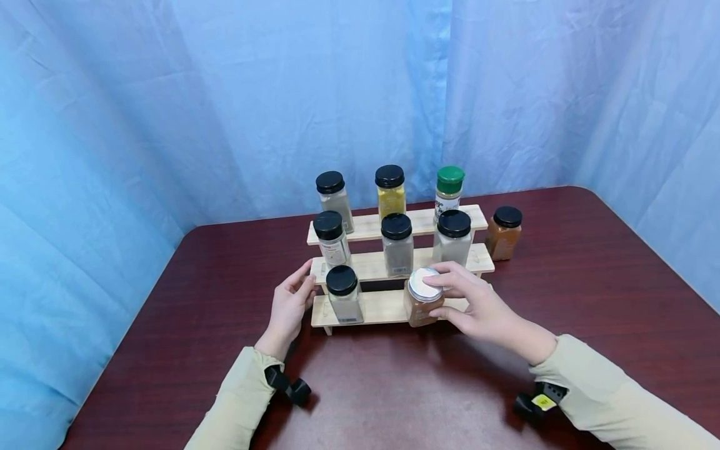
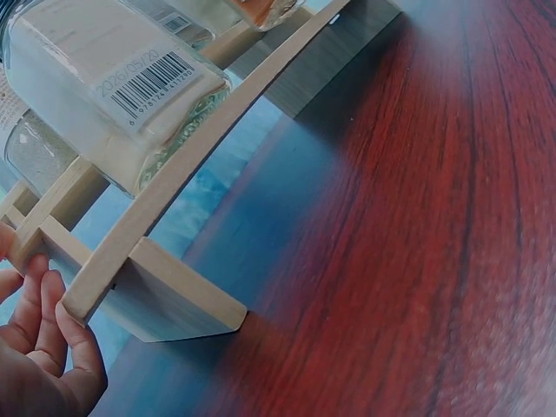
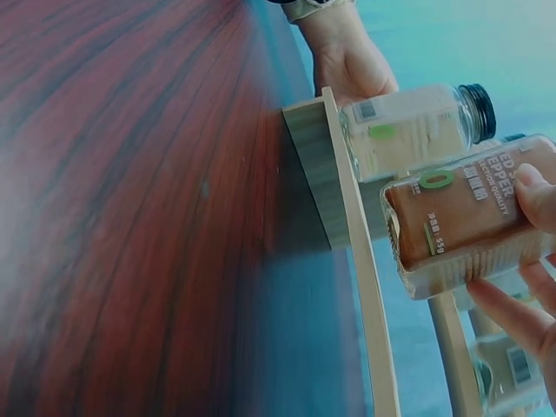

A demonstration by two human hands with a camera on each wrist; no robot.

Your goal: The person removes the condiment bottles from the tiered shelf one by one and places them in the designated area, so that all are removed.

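Observation:
My right hand [image 1: 478, 306] grips a spice jar of reddish-brown powder [image 3: 460, 217], whose label reads in part "pepper". Its top [image 1: 425, 284] is silvery white in the head view. The jar is at the front tier of a three-tier wooden spice rack [image 1: 382, 306], and its base looks slightly apart from the board in the right wrist view. At the rack's left end, my left hand [image 1: 289, 306] holds the wooden edge between thumb and fingers. A black-capped jar [image 1: 345, 297] stands on the front tier near that hand.
On the middle tier are three black-capped jars, one of them grey [image 1: 398, 247]. The top tier bears a yellow-filled jar [image 1: 390, 194], a green-capped jar [image 1: 449, 187] and a black-capped one [image 1: 334, 197]. Right of the rack, an orange-brown jar [image 1: 503, 234] stands on the dark table [image 1: 394, 400].

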